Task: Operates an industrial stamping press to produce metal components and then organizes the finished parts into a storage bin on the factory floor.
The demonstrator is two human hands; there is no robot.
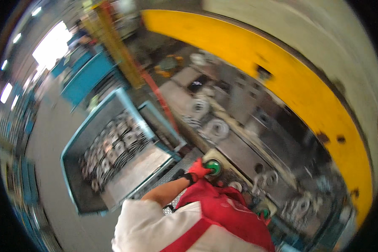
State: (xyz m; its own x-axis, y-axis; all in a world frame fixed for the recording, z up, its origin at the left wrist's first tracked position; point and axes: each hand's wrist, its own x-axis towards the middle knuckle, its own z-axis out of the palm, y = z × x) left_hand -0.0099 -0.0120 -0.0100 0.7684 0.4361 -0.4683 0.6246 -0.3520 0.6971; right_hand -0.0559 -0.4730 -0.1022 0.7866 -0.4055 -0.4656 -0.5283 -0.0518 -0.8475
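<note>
The picture is tilted and blurred. My left hand, in a red glove, reaches forward with its fingers spread against a round green button on the pale control panel at the front of a press. A second green button lies further right on the same panel. Only a sliver of red glove, my right hand, shows beside it from behind my red apron, so its fingers are hidden. Neither hand holds anything that I can see.
A blue metal bin on the left holds several round shiny metal parts. More ring-shaped parts lie on the press bed. The press's yellow frame arches overhead. Blue racks and another person stand far back left.
</note>
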